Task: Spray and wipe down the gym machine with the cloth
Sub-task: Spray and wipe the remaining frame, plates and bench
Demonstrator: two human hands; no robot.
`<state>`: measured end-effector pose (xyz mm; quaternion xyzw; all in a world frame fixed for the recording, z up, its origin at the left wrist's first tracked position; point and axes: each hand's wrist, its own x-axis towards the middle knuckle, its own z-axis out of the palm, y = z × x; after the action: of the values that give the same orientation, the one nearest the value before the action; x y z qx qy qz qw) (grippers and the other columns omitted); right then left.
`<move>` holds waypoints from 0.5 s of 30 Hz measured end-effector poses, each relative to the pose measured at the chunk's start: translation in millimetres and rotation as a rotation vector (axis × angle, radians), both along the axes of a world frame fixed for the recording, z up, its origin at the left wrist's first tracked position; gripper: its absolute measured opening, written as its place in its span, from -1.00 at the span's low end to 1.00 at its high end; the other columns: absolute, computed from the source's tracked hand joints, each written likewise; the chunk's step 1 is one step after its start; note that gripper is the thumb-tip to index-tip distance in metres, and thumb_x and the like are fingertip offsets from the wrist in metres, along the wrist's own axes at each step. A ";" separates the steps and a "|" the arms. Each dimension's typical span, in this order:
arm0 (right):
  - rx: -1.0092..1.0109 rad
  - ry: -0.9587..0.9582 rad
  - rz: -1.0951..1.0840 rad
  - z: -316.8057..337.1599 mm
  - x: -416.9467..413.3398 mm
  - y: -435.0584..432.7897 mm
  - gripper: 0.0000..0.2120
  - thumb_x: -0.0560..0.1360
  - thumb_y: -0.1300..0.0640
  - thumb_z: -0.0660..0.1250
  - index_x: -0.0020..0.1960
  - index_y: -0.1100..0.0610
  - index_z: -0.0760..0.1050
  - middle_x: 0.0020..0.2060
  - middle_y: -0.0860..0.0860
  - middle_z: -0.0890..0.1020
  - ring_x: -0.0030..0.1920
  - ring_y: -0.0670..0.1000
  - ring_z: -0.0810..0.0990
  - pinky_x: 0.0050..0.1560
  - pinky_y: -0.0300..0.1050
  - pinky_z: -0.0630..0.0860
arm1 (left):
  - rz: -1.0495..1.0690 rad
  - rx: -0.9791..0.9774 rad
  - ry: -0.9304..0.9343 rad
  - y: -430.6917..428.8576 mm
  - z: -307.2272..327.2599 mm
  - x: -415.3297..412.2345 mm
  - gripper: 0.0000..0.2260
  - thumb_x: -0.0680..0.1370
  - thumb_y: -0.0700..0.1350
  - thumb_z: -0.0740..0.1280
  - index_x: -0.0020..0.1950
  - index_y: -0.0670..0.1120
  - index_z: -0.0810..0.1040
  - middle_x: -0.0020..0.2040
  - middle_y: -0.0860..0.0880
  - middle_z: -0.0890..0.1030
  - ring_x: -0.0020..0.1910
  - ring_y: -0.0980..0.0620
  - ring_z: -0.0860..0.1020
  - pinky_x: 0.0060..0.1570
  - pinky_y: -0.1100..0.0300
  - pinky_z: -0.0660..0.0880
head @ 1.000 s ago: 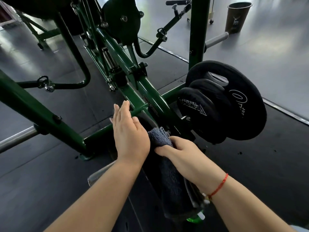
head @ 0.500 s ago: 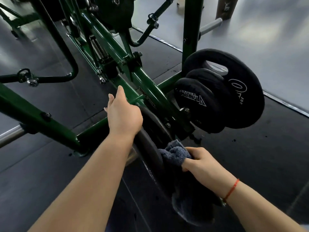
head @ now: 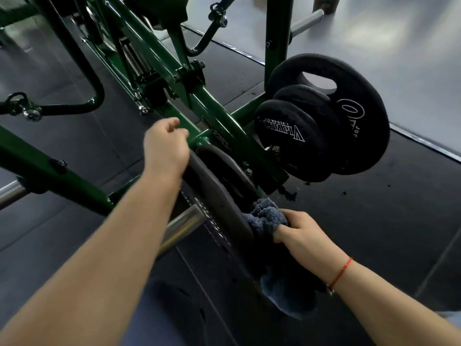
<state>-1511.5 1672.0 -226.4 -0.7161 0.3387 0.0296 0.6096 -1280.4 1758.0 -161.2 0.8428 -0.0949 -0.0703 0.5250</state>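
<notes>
The gym machine has a dark green frame point(head: 219, 113). A worn dark weight plate point(head: 222, 183) sits on its chrome sleeve just below the frame joint. My left hand point(head: 166, 148) rests on the plate's top rim, fingers curled over it beside the green tube. My right hand point(head: 303, 237) grips a bunched blue-grey cloth point(head: 264, 217) and presses it against the plate's lower right edge. The rest of the cloth hangs below my wrist. No spray bottle is in view.
Three black rubber plates point(head: 324, 116) are stacked on a peg to the right of the frame. A chrome bar end point(head: 184, 227) sticks out toward me under my left forearm. A green upright point(head: 277, 33) and a coil spring point(head: 136, 59) stand further back. Black matting point(head: 374, 221) covers the floor.
My right hand has carried the cloth from the plate's top down to its lower right edge. My left hand has shifted up the rim and its fingers have curled. The view has dipped closer.
</notes>
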 end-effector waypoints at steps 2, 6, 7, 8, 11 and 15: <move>-0.134 -0.018 0.023 6.2 3.3 1.9 -0.74 0.28 0.03 0.23 -0.10 0.02 0.59 -0.45 -0.12 0.58 -0.40 -0.06 0.51 -0.31 -0.02 0.46 | -0.055 0.048 -0.091 -0.6 -4.1 -43.6 -0.58 0.57 -0.15 0.33 0.45 -0.11 0.50 0.52 -0.09 0.40 0.59 -0.04 0.18 0.56 0.07 0.13; -0.230 -0.199 -0.059 28.8 20.4 5.2 -0.77 0.27 0.00 0.21 -0.20 0.12 0.52 -0.37 0.04 0.57 -0.28 0.10 0.53 -0.17 0.24 0.50 | -0.002 0.175 -0.411 2.0 -15.6 -99.0 -0.62 0.64 -0.26 0.23 0.46 -0.11 0.48 0.60 -0.05 0.24 0.64 -0.09 -0.11 0.51 0.34 -0.23; -0.206 -0.253 -0.089 34.6 26.6 5.6 -0.79 0.29 0.01 0.22 -0.19 0.10 0.52 -0.34 0.02 0.58 -0.25 0.08 0.54 -0.13 0.24 0.50 | -0.002 0.178 -0.433 2.1 -16.9 -99.9 -0.62 0.64 -0.29 0.21 0.45 -0.12 0.49 0.59 -0.07 0.26 0.64 -0.12 -0.10 0.48 0.39 -0.25; -0.180 -0.297 -0.099 39.8 33.1 5.2 -0.79 0.30 0.02 0.23 -0.13 0.04 0.53 -0.30 -0.04 0.60 -0.21 0.02 0.56 -0.09 0.21 0.50 | -0.001 0.186 -0.443 1.2 -19.7 -96.1 -0.63 0.64 -0.31 0.19 0.43 -0.13 0.51 0.58 -0.09 0.29 0.64 -0.14 -0.08 0.46 0.40 -0.25; -0.122 -0.324 -0.056 46.7 47.9 1.9 -0.61 0.32 0.04 0.24 0.14 -0.17 0.49 -0.11 -0.17 0.64 -0.06 -0.10 0.60 0.08 0.11 0.54 | -0.013 0.197 -0.437 -1.5 -17.2 -78.8 -0.61 0.63 -0.33 0.13 0.39 -0.14 0.55 0.56 -0.15 0.33 0.63 -0.17 0.01 0.41 0.48 -0.33; -0.184 -0.312 0.049 52.0 55.9 -0.9 -0.68 0.34 0.05 0.21 0.06 -0.10 0.52 -0.21 -0.05 0.65 -0.15 0.02 0.60 -0.02 0.16 0.55 | -0.037 0.253 -0.274 -4.4 -6.4 -49.1 -0.54 0.57 -0.38 0.13 0.42 -0.14 0.52 0.53 -0.19 0.37 0.60 -0.08 0.14 0.59 0.15 -0.23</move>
<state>-1455.6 1671.1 -174.4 -0.7728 0.2237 -0.0982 0.5858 -1329.5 1753.6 -167.6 0.9020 -0.1715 0.0240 0.3956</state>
